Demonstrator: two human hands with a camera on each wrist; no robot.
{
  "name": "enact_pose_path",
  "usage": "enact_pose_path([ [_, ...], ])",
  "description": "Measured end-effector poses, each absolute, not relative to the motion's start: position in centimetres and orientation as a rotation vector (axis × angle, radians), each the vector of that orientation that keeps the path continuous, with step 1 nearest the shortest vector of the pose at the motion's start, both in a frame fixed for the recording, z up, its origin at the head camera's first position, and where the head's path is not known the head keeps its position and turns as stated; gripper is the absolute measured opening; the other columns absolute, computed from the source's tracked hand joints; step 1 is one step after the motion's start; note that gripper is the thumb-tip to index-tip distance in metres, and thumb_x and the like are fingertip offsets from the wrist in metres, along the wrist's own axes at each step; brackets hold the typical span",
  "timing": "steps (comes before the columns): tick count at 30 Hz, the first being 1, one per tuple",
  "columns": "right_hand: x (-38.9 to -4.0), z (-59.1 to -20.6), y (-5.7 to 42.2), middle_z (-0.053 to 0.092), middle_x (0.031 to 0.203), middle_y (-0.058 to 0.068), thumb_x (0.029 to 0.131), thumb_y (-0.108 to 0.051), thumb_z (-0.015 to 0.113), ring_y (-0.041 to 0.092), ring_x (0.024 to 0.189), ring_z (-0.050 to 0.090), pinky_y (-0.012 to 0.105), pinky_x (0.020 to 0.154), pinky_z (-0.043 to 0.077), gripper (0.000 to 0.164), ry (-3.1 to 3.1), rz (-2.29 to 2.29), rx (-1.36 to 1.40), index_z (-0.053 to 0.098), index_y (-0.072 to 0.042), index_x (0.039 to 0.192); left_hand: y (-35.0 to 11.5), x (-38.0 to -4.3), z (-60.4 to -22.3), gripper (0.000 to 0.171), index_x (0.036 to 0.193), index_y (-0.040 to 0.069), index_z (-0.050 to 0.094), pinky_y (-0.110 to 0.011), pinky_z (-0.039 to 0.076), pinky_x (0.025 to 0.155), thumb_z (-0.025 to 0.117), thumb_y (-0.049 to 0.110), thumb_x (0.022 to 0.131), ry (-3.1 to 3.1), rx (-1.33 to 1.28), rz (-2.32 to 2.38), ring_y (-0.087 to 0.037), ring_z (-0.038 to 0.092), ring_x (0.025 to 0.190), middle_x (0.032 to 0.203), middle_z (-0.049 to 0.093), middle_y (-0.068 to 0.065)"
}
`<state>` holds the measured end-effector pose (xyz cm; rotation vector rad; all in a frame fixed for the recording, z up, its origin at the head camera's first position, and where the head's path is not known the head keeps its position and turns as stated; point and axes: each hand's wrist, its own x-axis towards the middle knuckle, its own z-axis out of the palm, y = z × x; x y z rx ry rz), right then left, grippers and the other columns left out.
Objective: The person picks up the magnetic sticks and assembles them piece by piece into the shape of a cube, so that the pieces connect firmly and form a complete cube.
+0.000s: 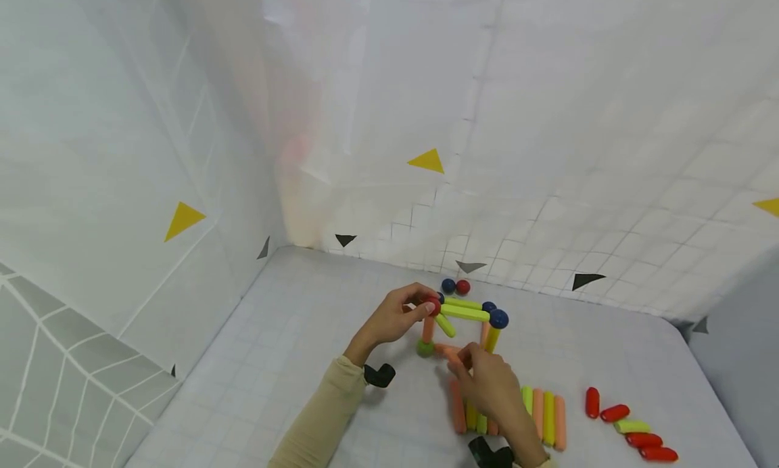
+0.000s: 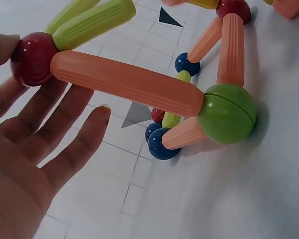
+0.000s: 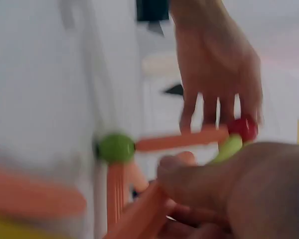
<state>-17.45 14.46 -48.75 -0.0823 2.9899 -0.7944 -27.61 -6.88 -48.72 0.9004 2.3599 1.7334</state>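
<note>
My left hand [image 1: 391, 317] pinches a red ball [image 2: 34, 59] at an upper corner of a frame built from sticks and balls. From this ball an orange stick [image 2: 129, 82] runs down to a green ball [image 2: 226, 113] on the table. Two yellow-green sticks [image 2: 97, 22] also meet the red ball; one slants inward, the other reaches a blue ball [image 1: 499, 318] on a yellow upright. Low in front of the frame, my right hand [image 1: 493, 385] grips a loose orange stick [image 3: 142, 214] between thumb and fingers. Its fingers partly hide the frame's lower front side in the head view.
Behind the frame lie a loose blue ball [image 1: 448, 285] and red ball [image 1: 463, 287]. A row of orange, yellow and green sticks [image 1: 550, 417] lies near the right forearm. Short red pieces [image 1: 592, 402] and a short green piece [image 1: 632, 427] are farther right. White walls enclose the table.
</note>
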Motion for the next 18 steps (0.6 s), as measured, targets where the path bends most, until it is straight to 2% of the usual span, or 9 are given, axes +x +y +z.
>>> enact_pose_path([
  [5, -18.3, -49.3, 15.6, 0.067, 0.082, 0.005, 0.107, -0.044, 0.061, 0.016, 0.064, 0.056, 0.028, 0.058, 0.048, 0.04, 3.097, -0.79, 0.003, 0.064, -0.005, 0.115, -6.9, -27.5, -48.8, 0.034, 0.135, 0.006, 0.065, -0.026, 0.056, 0.089, 0.06, 0.027, 0.11, 2.38, 0.901, 1.723, -0.015, 0.066, 0.102, 0.125, 0.072, -0.007],
  [12, -18.9, -50.3, 15.2, 0.077, 0.106, 0.007, 0.102, -0.026, 0.073, 0.018, 0.075, 0.066, 0.031, 0.065, 0.054, 0.026, 3.198, -0.845, -0.093, 0.064, -0.011, 0.121, -6.8, -27.7, -48.9, 0.032, 0.134, 0.006, 0.065, -0.026, 0.056, 0.088, 0.061, 0.025, 0.109, 2.381, 0.94, 1.723, -0.014, 0.067, 0.101, 0.124, 0.072, -0.008],
  [18, -19.0, -51.1, 15.2, 0.077, 0.107, 0.007, 0.101, -0.023, 0.074, 0.015, 0.07, 0.06, 0.03, 0.065, 0.054, 0.025, 3.23, -0.893, -0.15, 0.063, -0.012, 0.122, -6.7, -27.8, -49.0, 0.033, 0.134, 0.003, 0.065, -0.025, 0.056, 0.089, 0.062, 0.024, 0.109, 2.383, 0.979, 1.726, -0.013, 0.067, 0.101, 0.124, 0.072, -0.008],
])
